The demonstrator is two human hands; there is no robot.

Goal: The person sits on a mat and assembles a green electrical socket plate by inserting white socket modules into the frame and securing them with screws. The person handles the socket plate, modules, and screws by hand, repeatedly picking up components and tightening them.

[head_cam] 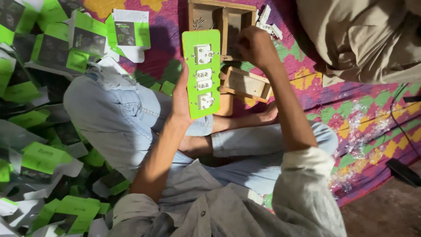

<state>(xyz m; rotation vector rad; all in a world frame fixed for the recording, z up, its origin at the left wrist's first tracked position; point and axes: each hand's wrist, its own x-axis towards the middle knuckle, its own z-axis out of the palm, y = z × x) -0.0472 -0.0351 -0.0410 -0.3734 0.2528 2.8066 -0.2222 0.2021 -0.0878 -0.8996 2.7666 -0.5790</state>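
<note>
My left hand (180, 98) grips a bright green rectangular plate (202, 72) by its left edge and holds it upright above my crossed legs. White switch and socket parts (203, 54) are set in the plate. My right hand (255, 45) reaches forward over a wooden tray (221, 19) with compartments; its fingers are curled, and what they hold is hidden. A few small screws (199, 22) lie in the tray's left compartment. A small open wooden box (245, 83) lies just behind the plate, below my right wrist.
Many green, black and white torn cardboard packages (39, 131) are heaped at the left. A patterned pink, green and yellow mat (351, 114) covers the floor. Another person's beige clothing (364, 39) fills the top right. Clear plastic wrap (359, 136) and a black cable (405, 127) lie at the right.
</note>
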